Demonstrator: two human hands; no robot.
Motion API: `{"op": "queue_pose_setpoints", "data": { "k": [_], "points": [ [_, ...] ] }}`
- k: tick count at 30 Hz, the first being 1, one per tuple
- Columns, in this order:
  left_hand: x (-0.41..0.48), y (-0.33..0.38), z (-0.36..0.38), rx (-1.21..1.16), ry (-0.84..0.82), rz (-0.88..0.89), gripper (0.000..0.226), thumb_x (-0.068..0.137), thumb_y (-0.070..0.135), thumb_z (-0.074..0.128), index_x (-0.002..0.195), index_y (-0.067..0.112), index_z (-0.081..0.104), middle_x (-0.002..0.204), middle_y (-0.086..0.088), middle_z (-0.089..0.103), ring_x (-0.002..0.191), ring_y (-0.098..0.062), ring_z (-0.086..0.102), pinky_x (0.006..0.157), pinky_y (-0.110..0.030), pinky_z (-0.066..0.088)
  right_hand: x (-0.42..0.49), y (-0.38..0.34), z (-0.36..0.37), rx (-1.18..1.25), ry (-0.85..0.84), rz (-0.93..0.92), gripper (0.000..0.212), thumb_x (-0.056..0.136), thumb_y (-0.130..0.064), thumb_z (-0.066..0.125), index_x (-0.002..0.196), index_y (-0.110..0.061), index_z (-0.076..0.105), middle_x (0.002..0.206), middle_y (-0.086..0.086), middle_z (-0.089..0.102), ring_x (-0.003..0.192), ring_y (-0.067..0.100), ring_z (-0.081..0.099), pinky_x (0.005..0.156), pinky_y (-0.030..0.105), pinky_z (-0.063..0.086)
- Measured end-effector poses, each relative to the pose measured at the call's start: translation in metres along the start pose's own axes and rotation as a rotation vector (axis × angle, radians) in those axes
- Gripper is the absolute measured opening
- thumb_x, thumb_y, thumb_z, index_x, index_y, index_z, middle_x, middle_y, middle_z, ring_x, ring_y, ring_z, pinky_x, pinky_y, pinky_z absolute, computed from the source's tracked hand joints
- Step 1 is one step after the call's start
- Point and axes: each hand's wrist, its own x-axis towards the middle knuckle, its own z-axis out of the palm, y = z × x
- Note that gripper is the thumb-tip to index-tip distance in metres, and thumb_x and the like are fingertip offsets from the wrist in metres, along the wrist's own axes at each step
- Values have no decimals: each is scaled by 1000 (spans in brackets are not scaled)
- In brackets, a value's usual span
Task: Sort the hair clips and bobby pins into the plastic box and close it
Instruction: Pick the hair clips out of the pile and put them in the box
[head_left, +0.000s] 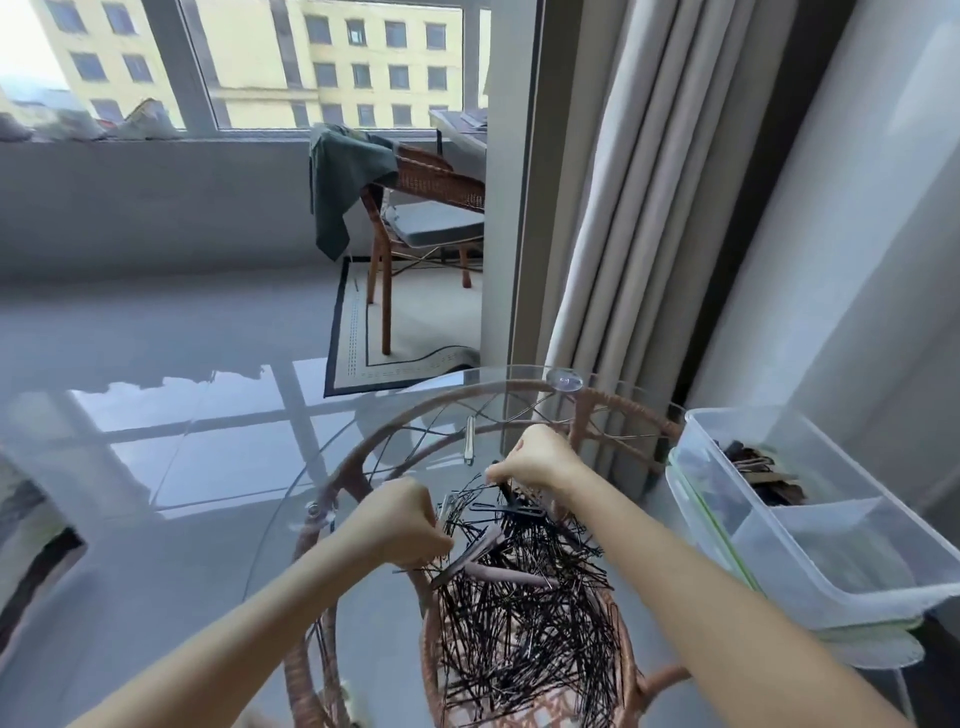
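Note:
A big heap of black bobby pins (524, 613) lies on the round glass table (270, 467), with a few longer hair clips (511, 576) mixed in. My left hand (402, 522) pinches some pins at the heap's left edge. At the far end of the heap, my right hand (535, 460) grips a bunch of pins and a dark clip. A single silver clip (469, 435) lies apart, farther back. The clear plastic box (810, 519) stands open at the right, with brown clips (769, 475) in its far compartment.
The table has a wicker frame (363, 467) under the glass. The box's green-edged lid (727, 551) lies beneath or beside the box. Grey curtains (649, 208) hang behind the table, and a wicker chair (421, 208) with a green cloth stands by the window.

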Motion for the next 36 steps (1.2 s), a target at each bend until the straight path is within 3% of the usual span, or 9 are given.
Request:
{"op": "queue_pose_setpoints", "data": {
  "k": [3, 7, 13, 17, 22, 26, 29, 33, 36],
  "points": [
    [2, -1, -3, -70, -32, -18, 19, 70, 9, 58, 69, -5, 70, 61, -11, 62, 55, -19, 57, 69, -37, 60, -2, 5, -8, 131, 77, -7, 17, 73, -16, 63, 61, -5, 58, 58, 5, 55, 50, 17, 48, 52, 26, 39],
    [1, -6, -13, -160, -44, -16, 14, 70, 9, 58, 60, 3, 67, 59, -8, 66, 49, -13, 58, 62, -32, 58, -10, 17, -22, 375, 254, -121, 9, 79, -18, 58, 75, -9, 58, 79, 12, 71, 77, 29, 67, 76, 46, 55],
    [23, -5, -33, -384, 93, -16, 15, 87, 8, 47, 78, 3, 57, 64, -7, 69, 46, -10, 61, 46, -22, 52, -34, 36, -33, 550, 560, -406, 20, 87, -10, 48, 74, -23, 40, 53, -2, 61, 49, 9, 62, 46, 15, 46],
    [64, 13, -27, -217, 216, -33, 33, 95, 14, 32, 116, -7, 46, 98, -23, 63, 73, -26, 57, 65, -38, 49, -37, 45, -21, -43, 401, -190, 12, 82, -32, 54, 82, -20, 49, 70, -6, 60, 70, 16, 58, 59, 27, 41],
    [99, 37, -15, -75, 234, -53, 33, 88, 37, 54, 84, 5, 60, 56, 3, 48, 46, -8, 45, 34, -18, 31, -29, 41, -5, -325, 180, -63, 41, 77, -53, 60, 75, -12, 60, 80, 3, 69, 81, 24, 62, 69, 32, 46],
    [117, 45, -14, -61, 189, -112, 25, 79, 16, 62, 99, 0, 62, 59, 1, 49, 46, -9, 48, 29, -17, 31, -22, 38, -7, -315, 67, -68, 31, 78, -38, 62, 65, -11, 53, 71, 8, 64, 79, 27, 63, 62, 30, 41],
    [123, 47, -16, -11, 188, -105, 26, 82, 8, 54, 105, -2, 61, 66, -3, 53, 54, -12, 54, 37, -19, 37, -28, 41, -10, -181, 86, -114, 33, 79, -33, 60, 60, -7, 55, 69, 17, 67, 66, 27, 60, 59, 33, 44],
    [125, 42, -15, 97, 129, -65, 26, 86, 6, 50, 110, -2, 58, 105, -12, 66, 88, -22, 65, 58, -20, 46, -47, 46, -22, 223, 252, -241, 20, 80, -33, 67, 71, -16, 67, 68, 2, 71, 67, 17, 66, 66, 32, 53],
    [122, 44, -18, 76, 113, 10, 19, 89, 16, 54, 102, 4, 60, 72, -2, 58, 56, -11, 52, 45, -13, 41, -62, 49, -31, 623, 314, -335, 12, 80, -31, 67, 78, -19, 67, 72, 1, 74, 59, 5, 63, 57, 11, 47]
  ]
}}
